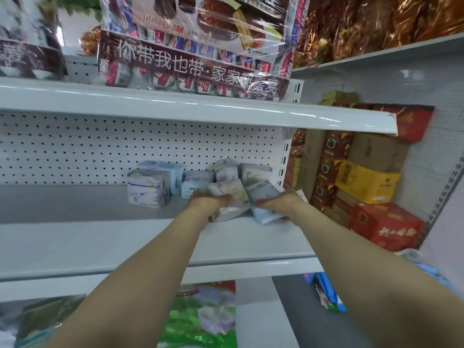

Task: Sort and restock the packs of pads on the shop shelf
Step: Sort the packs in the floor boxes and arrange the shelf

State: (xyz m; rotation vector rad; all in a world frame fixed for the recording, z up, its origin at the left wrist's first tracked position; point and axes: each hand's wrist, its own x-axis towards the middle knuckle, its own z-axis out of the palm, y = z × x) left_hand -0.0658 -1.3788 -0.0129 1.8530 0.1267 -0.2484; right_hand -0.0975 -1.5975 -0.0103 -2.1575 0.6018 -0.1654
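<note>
The left hand (209, 202) grips a white pack (229, 194) with a yellow mark, its fingers curled over the pack's near edge. Just beside it, the right hand (275, 204) grips a blue pack (262, 193) in the same way, with the fingers bent round the lower end. The two held packs touch side by side, tilted and raised a little off the shelf (100, 237), near its right end. A pale blue edge (266, 218) shows under the right hand; whether it is a second pack I cannot tell.

Behind the hands, more packs stand against the pegboard (100, 146). Two rounded white ones (254, 172) stand at the right, close together. A flat pack (195, 184) stands in the middle, and a pair (147, 189) stands at the left, one behind the other. All of them crowd the right part of the shelf, and the print on them is too blurred to read.

Both forearms are bare and reach in from below, over the shelf's front lip.

Above runs an upper shelf (175, 104), which bears a big snack bag (195, 46) wrapped in clear film. To the right of the shelf upright, cartons are stacked: a brown one (376, 151) on top, a yellow box (366, 184) under it, and a red box (386, 224) lowest and nearest. Dark red boxes (331, 159) stand in a column beside them.
</note>
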